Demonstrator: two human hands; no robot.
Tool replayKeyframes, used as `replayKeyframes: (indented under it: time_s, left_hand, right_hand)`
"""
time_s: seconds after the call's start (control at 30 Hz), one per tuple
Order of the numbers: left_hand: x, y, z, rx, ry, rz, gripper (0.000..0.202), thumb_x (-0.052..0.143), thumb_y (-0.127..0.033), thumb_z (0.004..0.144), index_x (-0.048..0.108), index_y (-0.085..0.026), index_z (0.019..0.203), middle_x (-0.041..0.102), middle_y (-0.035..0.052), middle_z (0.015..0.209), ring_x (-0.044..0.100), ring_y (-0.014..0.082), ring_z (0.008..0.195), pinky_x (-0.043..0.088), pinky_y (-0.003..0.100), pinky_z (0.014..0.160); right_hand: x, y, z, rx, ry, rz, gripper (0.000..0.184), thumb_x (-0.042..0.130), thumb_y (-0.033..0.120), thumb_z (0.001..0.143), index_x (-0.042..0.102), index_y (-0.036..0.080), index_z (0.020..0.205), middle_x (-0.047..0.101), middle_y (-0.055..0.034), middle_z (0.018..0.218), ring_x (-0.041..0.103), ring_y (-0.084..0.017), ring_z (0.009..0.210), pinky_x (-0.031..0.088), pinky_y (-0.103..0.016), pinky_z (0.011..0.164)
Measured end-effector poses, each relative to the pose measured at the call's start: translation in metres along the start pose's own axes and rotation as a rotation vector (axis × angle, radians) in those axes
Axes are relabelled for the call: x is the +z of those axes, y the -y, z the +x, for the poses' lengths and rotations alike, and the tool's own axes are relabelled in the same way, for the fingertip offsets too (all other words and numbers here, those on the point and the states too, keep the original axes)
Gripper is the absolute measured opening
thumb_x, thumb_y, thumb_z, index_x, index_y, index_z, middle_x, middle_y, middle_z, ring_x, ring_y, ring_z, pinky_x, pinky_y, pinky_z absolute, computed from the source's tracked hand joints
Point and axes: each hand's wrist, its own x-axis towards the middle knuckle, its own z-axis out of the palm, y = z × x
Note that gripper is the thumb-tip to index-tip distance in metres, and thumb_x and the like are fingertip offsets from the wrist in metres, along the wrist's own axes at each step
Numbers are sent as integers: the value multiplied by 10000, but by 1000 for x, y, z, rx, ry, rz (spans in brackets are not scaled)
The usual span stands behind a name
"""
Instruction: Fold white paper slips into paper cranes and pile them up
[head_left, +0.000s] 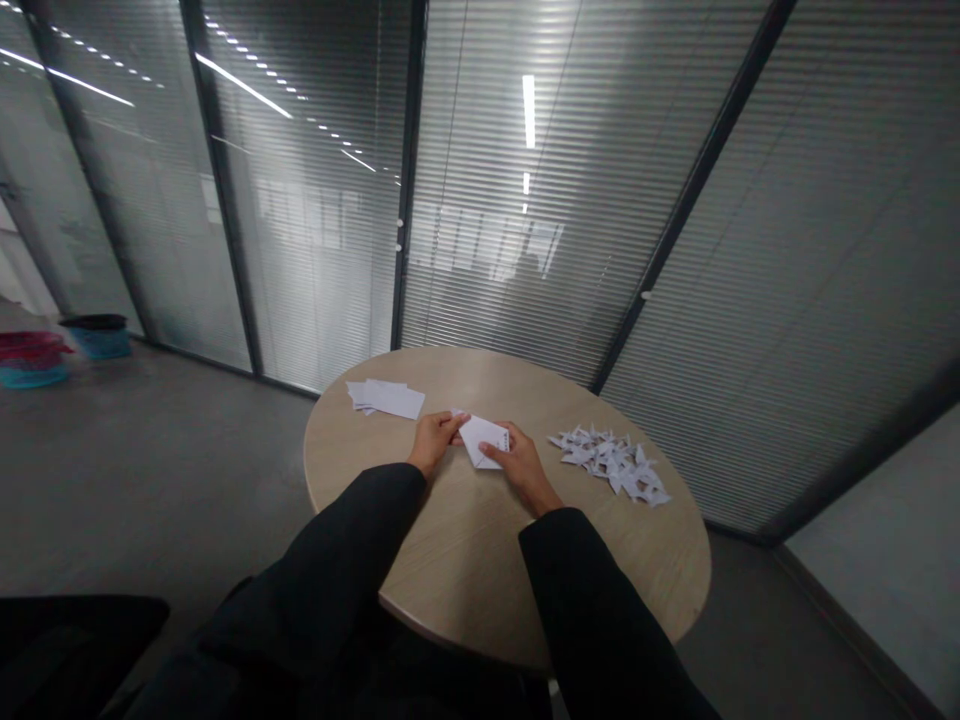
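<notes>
A white sheet of paper [484, 440], partly folded to a point, lies on the round wooden table [465, 560]. My left hand [435, 440] pinches its left corner with the fingers closed. My right hand [519, 465] presses on the sheet's right side, thumb and fingers closed on the paper. Both arms wear black sleeves.
A small stack of flat white sheets [386, 398] lies at the table's far left. A pile of several folded white paper figures [611, 462] lies at the right. Glass walls with blinds stand behind the table. Coloured tubs [34, 360] sit on the floor far left.
</notes>
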Motion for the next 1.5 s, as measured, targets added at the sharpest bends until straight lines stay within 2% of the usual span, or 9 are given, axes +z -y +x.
replayKeyframes:
  time_s: [0.13, 0.27, 0.6, 0.93, 1.13, 1.33, 1.43, 1.5]
  left_hand:
    - [-1, 3, -1, -93, 71, -84, 457, 835, -496, 527, 700, -93, 694, 704, 81, 687, 654, 165, 634, 541, 296, 676]
    - [-2, 5, -2, -135, 139, -79, 496, 857, -495, 485, 715, -83, 722, 717, 110, 722, 656, 172, 647, 539, 303, 691]
    - [0, -3, -5, -82, 75, -1, 513, 864, -522, 416, 716, -90, 651, 692, 83, 644, 601, 144, 559, 497, 269, 595]
    - [-2, 3, -2, -88, 61, 14, 505, 866, -514, 410, 713, -98, 652, 694, 76, 660, 602, 145, 575, 503, 279, 619]
    - [-3, 7, -4, -148, 173, -43, 502, 854, -500, 501, 730, -79, 744, 716, 110, 740, 630, 154, 647, 516, 285, 693]
    - [-4, 2, -6, -142, 184, 50, 484, 854, -519, 468, 733, -100, 679, 690, 85, 654, 558, 116, 532, 468, 249, 583]
    - [-4, 2, -5, -127, 167, 86, 493, 849, -543, 442, 716, -106, 627, 660, 67, 598, 529, 105, 506, 431, 236, 548]
    - [-4, 3, -5, -133, 201, 121, 497, 841, -549, 450, 711, -101, 623, 642, 53, 574, 522, 101, 503, 415, 231, 544]
  right_hand:
    - [-2, -2, 0, 0, -19, -4, 485, 800, 391, 579, 607, 176, 968, 703, -53, 881, 646, -204, 778, 510, -324, 707]
    - [-4, -2, 0, 6, -32, -21, 467, 793, 400, 584, 606, 188, 956, 702, -45, 861, 643, -204, 762, 513, -328, 688]
    - [-2, -3, 0, 18, -8, -54, 487, 788, 382, 583, 591, 167, 973, 688, -35, 816, 630, -187, 702, 499, -316, 651]
    - [-2, -3, 0, 30, 10, -59, 449, 803, 365, 550, 623, 176, 915, 686, -17, 778, 615, -172, 669, 486, -284, 607]
    - [0, -6, 0, 57, -18, 1, 444, 796, 388, 568, 614, 184, 918, 694, -30, 805, 623, -181, 676, 474, -286, 599]
    - [-1, -4, -1, 43, 11, -121, 387, 804, 381, 542, 631, 172, 818, 671, -5, 693, 597, -166, 603, 455, -273, 555]
    - [-1, -1, -1, 50, -9, -91, 369, 778, 423, 582, 642, 169, 813, 691, -31, 706, 626, -184, 624, 471, -282, 566]
    - [-1, 0, 0, 53, -51, -61, 376, 767, 446, 596, 650, 166, 819, 694, -44, 705, 642, -200, 652, 481, -291, 584]
